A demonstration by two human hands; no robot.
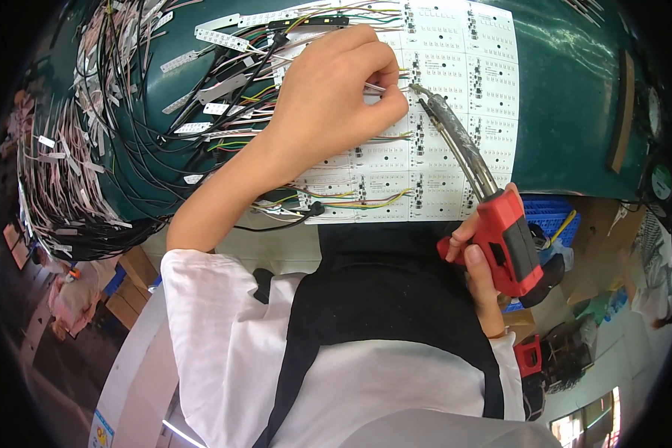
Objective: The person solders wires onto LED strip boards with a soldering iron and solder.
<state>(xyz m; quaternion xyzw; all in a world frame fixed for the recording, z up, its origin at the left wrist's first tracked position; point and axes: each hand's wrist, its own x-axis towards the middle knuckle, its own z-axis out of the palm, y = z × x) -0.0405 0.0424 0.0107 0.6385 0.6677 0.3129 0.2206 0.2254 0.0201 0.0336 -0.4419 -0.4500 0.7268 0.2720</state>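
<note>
My left hand reaches over a white circuit board panel, its thumb and forefinger pinching a thin wire. In my right hand is a red and black soldering gun, gripped by its handle. Its long metal barrel slants up and left, and the tip meets the board beside the end of the pinched wire; whether they touch I cannot tell. Several coloured wires run onto the panel from the left, in rows above and below my hand. My left palm and wrist hide part of the board.
Black cables and white-tagged wire bundles heap on the left of the green table. A brown strip lies near its right end. Below the right edge stands a blue basket. Another person is at the far left.
</note>
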